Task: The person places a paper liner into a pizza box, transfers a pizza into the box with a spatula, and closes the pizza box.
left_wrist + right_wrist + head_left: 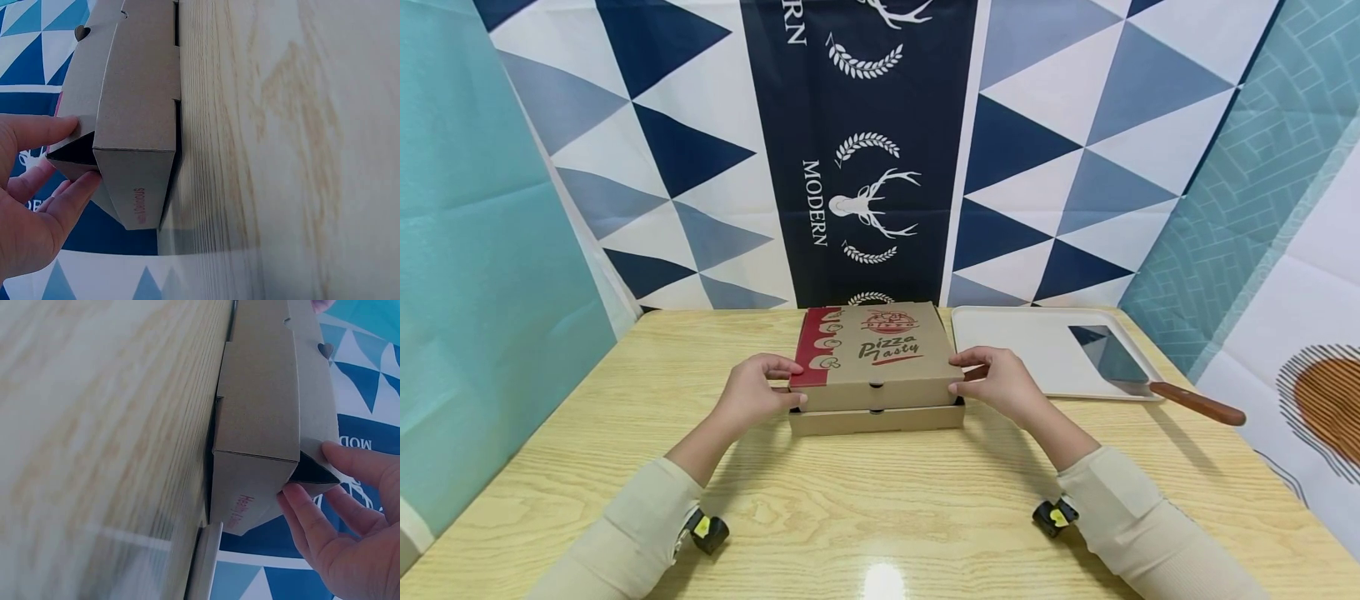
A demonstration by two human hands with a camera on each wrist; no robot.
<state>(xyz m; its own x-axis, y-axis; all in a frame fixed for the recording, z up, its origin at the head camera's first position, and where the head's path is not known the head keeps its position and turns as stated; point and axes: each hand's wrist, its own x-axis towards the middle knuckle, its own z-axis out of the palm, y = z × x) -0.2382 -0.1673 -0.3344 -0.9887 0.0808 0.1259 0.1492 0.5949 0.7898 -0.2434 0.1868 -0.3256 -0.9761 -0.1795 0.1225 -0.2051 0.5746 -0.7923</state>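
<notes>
A brown cardboard pizza box (876,422) lies on the wooden table, its front side facing me. Its lid (850,350), printed with a red strip and "Pizza Tasty", is raised slightly, and dark gaps show at the front corners in both wrist views. My left hand (752,390) pinches the lid's left front corner, thumb on the front flap (87,94) and fingers at the side. At the opposite corner my right hand (1002,385) pinches the lid in the same way, its thumb against the front flap (315,406). The box's inside is hidden.
Right of the box lies a white tray (992,329). A spatula with a shiny flat blade (1105,352) rests on it, its wooden handle (1198,403) sticking out past the tray's rim. Patterned cloth (865,100) hangs behind the table (850,500).
</notes>
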